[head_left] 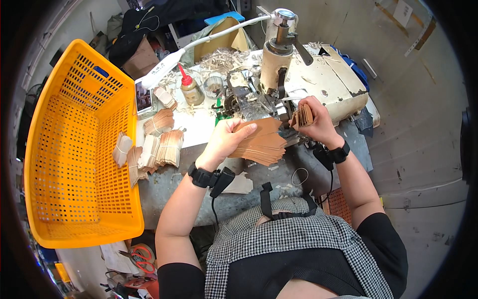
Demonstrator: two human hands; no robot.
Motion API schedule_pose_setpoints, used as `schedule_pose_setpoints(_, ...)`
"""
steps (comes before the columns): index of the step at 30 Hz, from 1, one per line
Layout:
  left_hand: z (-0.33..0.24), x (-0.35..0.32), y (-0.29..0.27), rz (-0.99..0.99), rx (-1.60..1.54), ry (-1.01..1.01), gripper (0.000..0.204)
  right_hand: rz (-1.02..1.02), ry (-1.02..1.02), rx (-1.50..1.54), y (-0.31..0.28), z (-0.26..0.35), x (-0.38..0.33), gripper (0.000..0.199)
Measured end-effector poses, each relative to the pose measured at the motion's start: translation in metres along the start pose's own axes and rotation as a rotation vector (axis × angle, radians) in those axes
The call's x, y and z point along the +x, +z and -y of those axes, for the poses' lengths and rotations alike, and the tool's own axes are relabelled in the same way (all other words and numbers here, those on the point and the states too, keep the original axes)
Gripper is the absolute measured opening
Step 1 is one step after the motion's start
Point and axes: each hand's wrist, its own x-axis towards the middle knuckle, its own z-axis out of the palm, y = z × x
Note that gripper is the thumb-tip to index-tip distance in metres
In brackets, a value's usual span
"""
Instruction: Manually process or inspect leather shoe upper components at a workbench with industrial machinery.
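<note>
My left hand grips a fanned stack of tan flat pieces, leather or card, held just in front of a worn cream-coloured machine. My right hand pinches a smaller bunch of the same tan pieces right beside the machine's working head. Both wrists wear black bands with a small device and cable. Several bundles of tan pieces tied with bands lie on the grey bench to the left.
A large orange perforated basket stands at the left edge of the bench. A glue bottle with a red tip, a small glass jar and a white lamp arm sit behind. Red-handled scissors lie on the floor.
</note>
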Motion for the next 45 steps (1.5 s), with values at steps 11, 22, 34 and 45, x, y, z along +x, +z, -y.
schedule_pose_setpoints(11,0.003,0.0006,0.0006,-0.002,-0.005,0.011,0.024,-0.004,-0.004,0.021,0.0017,-0.0027,-0.0004,0.044)
schedule_pose_setpoints(22,0.0011,-0.0012,0.0034,0.002,-0.014,0.009,0.025,-0.009,-0.004,0.036,0.0018,-0.0017,-0.001,0.042)
schedule_pose_setpoints(34,0.0031,-0.0019,0.0067,-0.001,-0.023,0.023,0.024,0.014,-0.029,-0.014,0.001,-0.0021,-0.0016,0.041)
schedule_pose_setpoints(45,0.0065,-0.0024,0.0088,-0.003,-0.046,0.068,0.024,-0.02,-0.038,-0.034,0.0008,0.0009,-0.002,0.043)
